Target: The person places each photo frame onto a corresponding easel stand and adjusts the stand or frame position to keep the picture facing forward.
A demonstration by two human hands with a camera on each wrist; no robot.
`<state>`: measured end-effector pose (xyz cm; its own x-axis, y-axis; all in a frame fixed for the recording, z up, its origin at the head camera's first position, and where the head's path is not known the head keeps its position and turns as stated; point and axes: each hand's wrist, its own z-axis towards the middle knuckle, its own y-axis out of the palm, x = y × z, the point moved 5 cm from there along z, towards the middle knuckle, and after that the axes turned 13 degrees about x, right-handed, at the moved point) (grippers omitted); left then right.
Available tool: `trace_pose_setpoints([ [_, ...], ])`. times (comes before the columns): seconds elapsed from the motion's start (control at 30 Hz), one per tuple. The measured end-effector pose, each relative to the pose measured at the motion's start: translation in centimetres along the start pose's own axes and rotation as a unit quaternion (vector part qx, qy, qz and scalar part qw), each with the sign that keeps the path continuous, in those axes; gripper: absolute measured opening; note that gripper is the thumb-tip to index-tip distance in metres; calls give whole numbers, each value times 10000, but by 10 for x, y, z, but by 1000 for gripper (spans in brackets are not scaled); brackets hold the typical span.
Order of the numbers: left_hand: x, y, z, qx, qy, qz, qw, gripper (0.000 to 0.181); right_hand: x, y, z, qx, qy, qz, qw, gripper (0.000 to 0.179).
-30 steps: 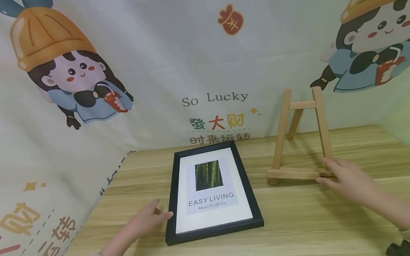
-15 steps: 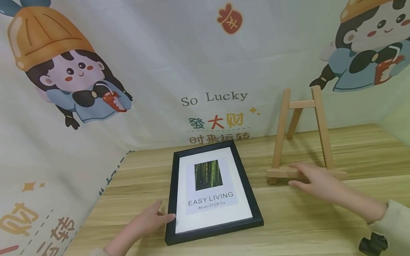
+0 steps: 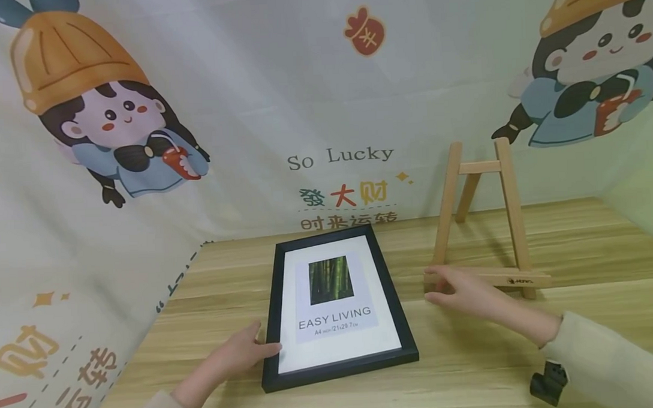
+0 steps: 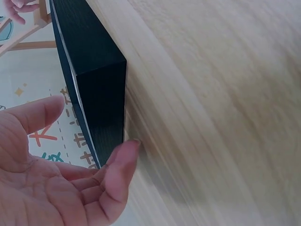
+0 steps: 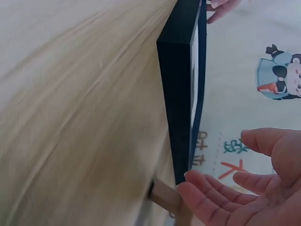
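A black picture frame lies face up on the wooden table, with a bamboo picture and "EASY LIVING" on its white insert. At its left side, my left hand has its thumb over the border; in the left wrist view, loosely bent fingers meet the frame's side. My right hand is between the frame and a small wooden easel, overlapping the left end of the easel's ledge. The right wrist view shows its spread fingers near the frame's edge, holding nothing.
A pale printed cloth with cartoon figures and lettering hangs behind and left of the table. The easel stands upright at the back right. A small black device sits under the right sleeve.
My right hand has swept left from the right end of the easel's ledge to its left end, uncovering the printed mark there. The left hand has edged slightly further over the frame's border.
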<state>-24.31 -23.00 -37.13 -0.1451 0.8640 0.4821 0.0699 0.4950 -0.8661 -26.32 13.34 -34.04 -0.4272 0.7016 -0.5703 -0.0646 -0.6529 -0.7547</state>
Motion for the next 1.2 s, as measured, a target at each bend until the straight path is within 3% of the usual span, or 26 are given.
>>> trace_pose_setpoints([
  [0.13, -1, 3, 1, -75, -98, -115, 9999, 80, -1, 13, 2, -228, 116, 550, 9982, 52],
  [0.27, -3, 6, 1, -149, -221, -208, 9994, 79, 1, 26, 1, -434, 462, 1174, 9911, 54],
  [0.4, -3, 7, 2, -144, -280, -209, 9993, 80, 3, 37, 1, -578, 814, 1465, 9842, 52],
  [0.67, -3, 10, 6, -125, -250, -216, 9994, 77, 11, 56, 2, -807, 1473, 1526, 9739, 57],
  [0.97, -15, 19, 19, -232, -142, -319, 9991, 80, 9, 68, 1, -1049, 1500, 1626, 9696, 66],
  [1.2, -6, 16, 10, -60, -3, -336, 9994, 68, 3, 73, 1, -885, 1716, 1471, 9701, 60],
])
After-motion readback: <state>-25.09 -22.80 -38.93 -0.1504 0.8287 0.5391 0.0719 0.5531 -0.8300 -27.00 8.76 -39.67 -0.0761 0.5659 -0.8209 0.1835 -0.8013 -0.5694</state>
